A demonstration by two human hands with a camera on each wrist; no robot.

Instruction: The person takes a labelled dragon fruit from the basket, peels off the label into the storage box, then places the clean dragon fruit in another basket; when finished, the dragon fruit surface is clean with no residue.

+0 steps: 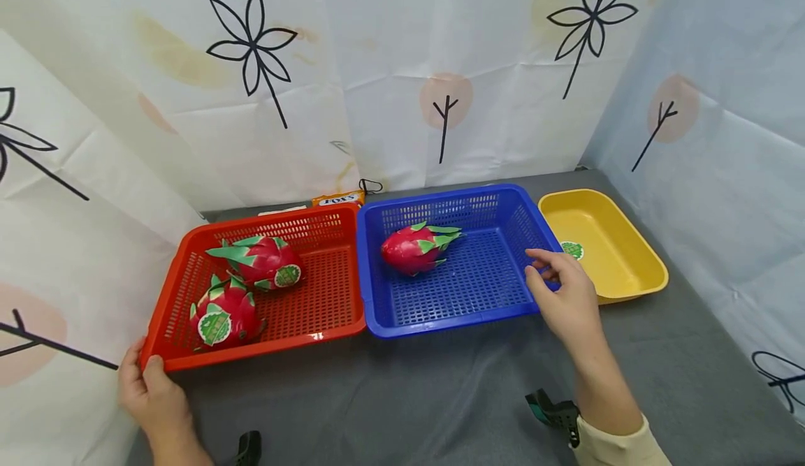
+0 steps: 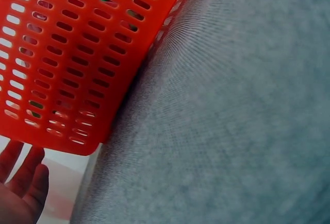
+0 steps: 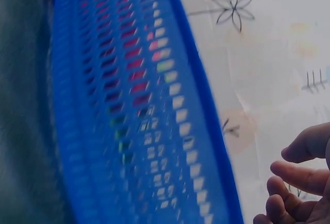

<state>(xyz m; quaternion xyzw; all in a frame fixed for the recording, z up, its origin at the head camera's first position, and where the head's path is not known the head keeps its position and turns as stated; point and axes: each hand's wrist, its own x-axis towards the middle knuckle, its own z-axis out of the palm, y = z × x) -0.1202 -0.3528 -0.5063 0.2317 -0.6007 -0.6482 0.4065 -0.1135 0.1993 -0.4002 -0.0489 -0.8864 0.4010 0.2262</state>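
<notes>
My left hand [image 1: 154,396] grips the front left corner of a red plastic basket [image 1: 327,333], its thumb at the front rim and fingers along the left side. Two dragon fruits lie inside: one dragon fruit [image 1: 260,260] toward the back, the other dragon fruit [image 1: 242,319] at the front left, both with green round stickers. A third dragon fruit [image 1: 405,249] lies in the left half of a blue basket [image 1: 453,325]. Over that basket's right front rim is my right hand [image 1: 566,295], fingers loosely bent and holding nothing. The right wrist view shows its fingers apart from the blue wall.
A yellow tray [image 1: 619,253] with a green sticker [image 1: 572,249] inside stands right of the blue basket. Behind the baskets lies an orange packet [image 1: 338,199]. White printed cloth [image 1: 390,117] hangs behind and beside the grey table [image 1: 415,396].
</notes>
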